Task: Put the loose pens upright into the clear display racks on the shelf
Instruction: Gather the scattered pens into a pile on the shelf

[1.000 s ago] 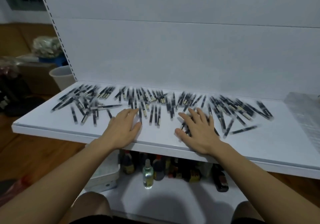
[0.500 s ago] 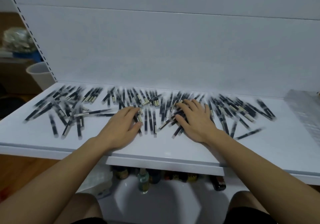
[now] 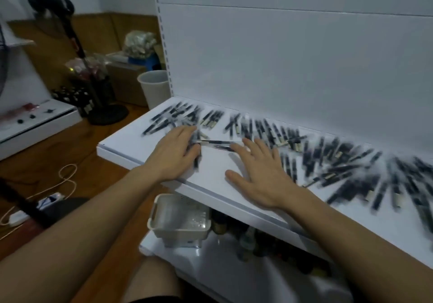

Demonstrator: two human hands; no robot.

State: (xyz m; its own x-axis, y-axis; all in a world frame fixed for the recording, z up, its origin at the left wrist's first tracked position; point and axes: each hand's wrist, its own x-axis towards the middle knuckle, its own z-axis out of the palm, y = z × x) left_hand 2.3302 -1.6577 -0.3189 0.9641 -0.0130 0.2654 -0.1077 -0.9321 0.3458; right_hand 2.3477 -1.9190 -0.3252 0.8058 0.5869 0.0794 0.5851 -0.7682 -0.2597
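Several loose black pens [image 3: 328, 157] lie scattered flat across the white shelf [image 3: 210, 174], blurred by camera motion. My left hand [image 3: 174, 154] lies flat on the pens at the shelf's left end, fingers straight and spread. My right hand [image 3: 260, 174] rests palm down on bare shelf just right of it, fingers spread, fingertips reaching two pens [image 3: 218, 144] that lie crosswise. Neither hand grips anything. No clear display rack shows in this view.
A white back panel [image 3: 281, 56] rises behind the shelf. Below it, a lower shelf carries a beige plastic basket [image 3: 178, 220] and dark bottles [image 3: 257, 244]. To the left stand a white bin [image 3: 154, 87], a fan stand [image 3: 103, 113] and cables on the wooden floor.
The view has swung left, so the shelf's left end and the room beside it now show. Both hands have slid left along the shelf, staying flat on the pens.
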